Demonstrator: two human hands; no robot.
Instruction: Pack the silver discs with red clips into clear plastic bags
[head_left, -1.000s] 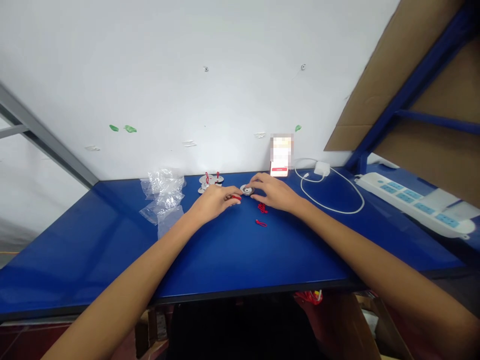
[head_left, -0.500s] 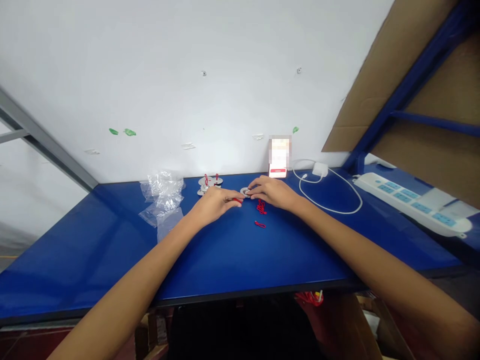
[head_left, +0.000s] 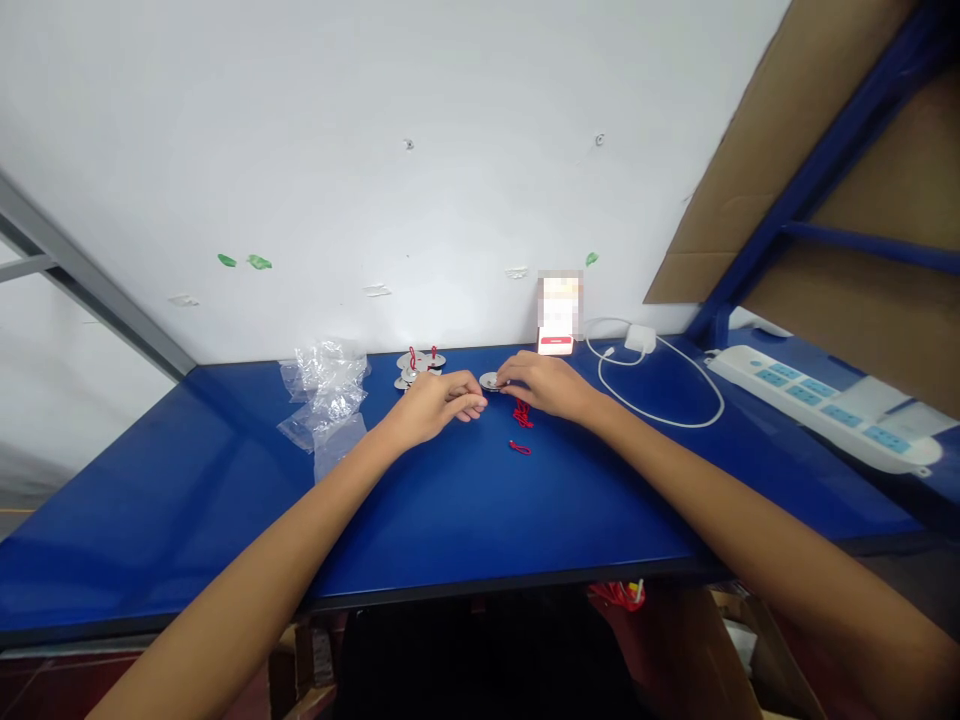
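Note:
My right hand (head_left: 546,384) pinches a small round silver-grey disc (head_left: 489,381) at its right edge, low over the blue table (head_left: 480,510). Close by on the left, my left hand (head_left: 442,404) is closed with thumb and fingers together; whatever may be in them is hidden. Behind my left hand lies a pile of similar round discs (head_left: 411,362), some with red cord loops standing up. A small bunch of red cord loops (head_left: 523,413) lies below my right hand. One single red cord loop (head_left: 520,449) rests nearer the table's front.
Clear plastic bags (head_left: 330,395) lie left of the hands. A lit phone (head_left: 556,318) leans on the white wall. On the right are a white charger with cable (head_left: 640,339) and a white power strip (head_left: 825,408). Blue shelf bars (head_left: 780,220) slope at the right.
The red cord that showed at my left fingertips is no longer visible, and those fingers have curled in. My right hand keeps the disc in nearly the same place, its face turned slightly.

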